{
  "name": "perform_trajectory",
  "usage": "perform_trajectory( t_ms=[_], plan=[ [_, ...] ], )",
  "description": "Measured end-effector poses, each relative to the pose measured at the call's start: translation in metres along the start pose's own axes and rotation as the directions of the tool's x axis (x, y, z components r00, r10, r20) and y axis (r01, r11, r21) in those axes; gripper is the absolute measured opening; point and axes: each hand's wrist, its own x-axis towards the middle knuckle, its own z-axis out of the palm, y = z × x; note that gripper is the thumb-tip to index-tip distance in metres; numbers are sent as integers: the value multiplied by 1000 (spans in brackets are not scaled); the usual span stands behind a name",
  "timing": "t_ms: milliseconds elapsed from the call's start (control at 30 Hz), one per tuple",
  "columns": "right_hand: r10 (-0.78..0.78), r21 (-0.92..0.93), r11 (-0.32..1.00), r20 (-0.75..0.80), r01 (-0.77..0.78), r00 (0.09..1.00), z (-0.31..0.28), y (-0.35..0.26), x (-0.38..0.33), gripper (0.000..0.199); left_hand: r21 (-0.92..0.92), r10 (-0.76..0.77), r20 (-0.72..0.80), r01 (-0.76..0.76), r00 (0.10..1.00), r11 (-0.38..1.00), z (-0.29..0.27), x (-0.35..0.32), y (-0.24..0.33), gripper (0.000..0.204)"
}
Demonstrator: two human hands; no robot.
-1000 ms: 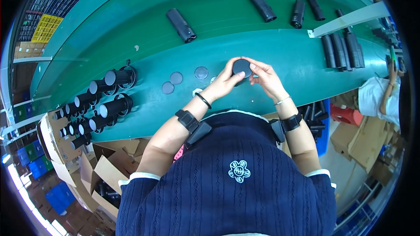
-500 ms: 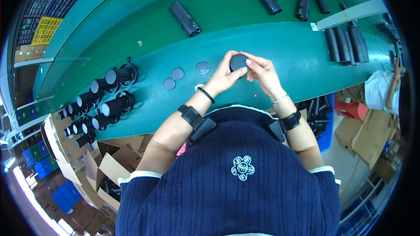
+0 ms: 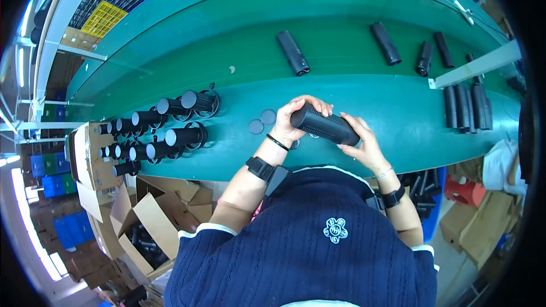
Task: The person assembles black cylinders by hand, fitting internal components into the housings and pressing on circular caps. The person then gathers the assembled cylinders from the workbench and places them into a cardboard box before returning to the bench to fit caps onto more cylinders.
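Observation:
Above the green table, a black perforated cylinder (image 3: 325, 126) lies tilted between my two hands. My left hand (image 3: 289, 118) wraps round its wider, capped end, at upper left. The other end sits in the fingers and thumb of my right hand (image 3: 364, 145). Beside my left hand lie two dark round discs, an upper one (image 3: 268, 116) and a lower one (image 3: 256, 127). Another disc (image 3: 294, 144) shows partly below the cylinder, next to my left wrist.
Several black cylinders with ring-shaped parts (image 3: 186, 136) stand at left. Loose black tubes (image 3: 293, 53) lie on the green belt beyond. More tubes (image 3: 467, 108) sit at right near a pale metal bracket (image 3: 478, 63). Open cardboard boxes (image 3: 154, 222) stand below left.
Half a second ago I held a dark round cap, end-on, between both hands; now the cylinder's long side shows. My hands are lower and the right has moved away from the left. The view has shifted.

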Motion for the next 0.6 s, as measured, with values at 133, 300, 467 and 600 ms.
perform_trajectory(
  t_ms=[133,300,467,600],
  plan=[
    [14,-8,1000,44,-13,999,9,-1,4,73,-6,37,31,-37,999,999,-14,-8,4,38],
    [64,102,993,-5,-63,998,0,28,35,80,-114,-55,-456,4,888,993,-21,-38,21,52],
    [131,-148,972,-306,-183,943,-46,119,132,62,223,60,-536,73,842,972,-29,-130,33,44],
    [12,-498,837,-394,-225,919,-81,213,179,70,297,-126,-643,397,756,868,-15,-223,39,38]
  ],
)
